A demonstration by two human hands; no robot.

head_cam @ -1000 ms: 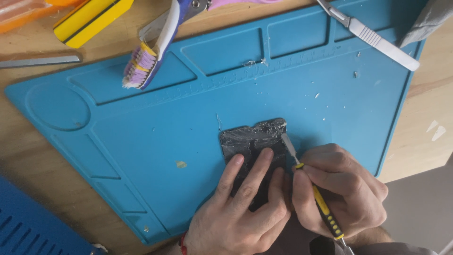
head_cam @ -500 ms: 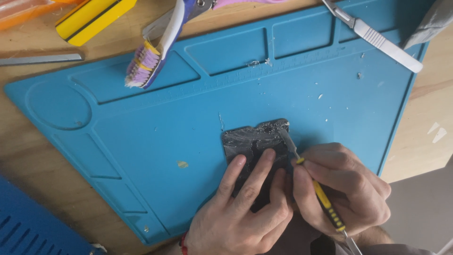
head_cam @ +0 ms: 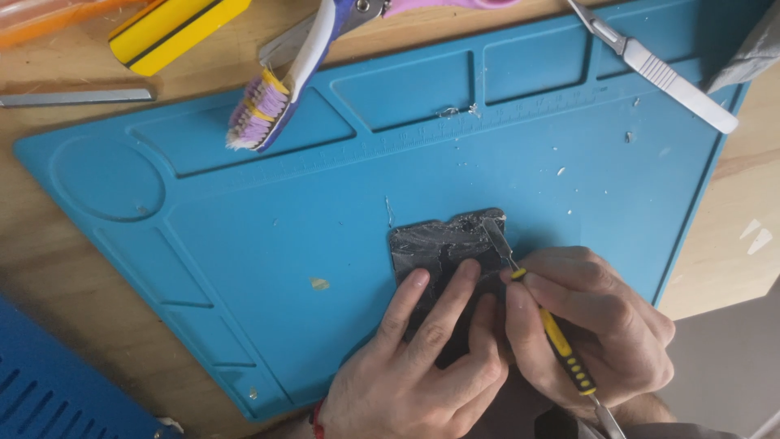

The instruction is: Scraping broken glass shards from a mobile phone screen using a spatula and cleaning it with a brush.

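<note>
A wooden bench (head_cam: 49,244) carries your blue work mat (head_cam: 268,244), and a dark, scuffed device panel (head_cam: 445,244) lies on the mat's near right part.

On the mat, the panel's long axis runs from you towards the far edge, its rounded top end pointing away. Your left hand (head_cam: 422,358) lies flat with fingers spread, pressing the panel's near half down. Your right hand (head_cam: 589,325) is closed around a yellow-and-black pry tool (head_cam: 552,333); its slim metal tip slants up and left to touch the panel's far right corner. A purple-bristled toothbrush (head_cam: 276,89) and a white-handled scalpel (head_cam: 658,69) rest at the far side, with white flecks scattered between. Compared with half a second ago, hands, tool and panel keep nearly the same places.
</note>
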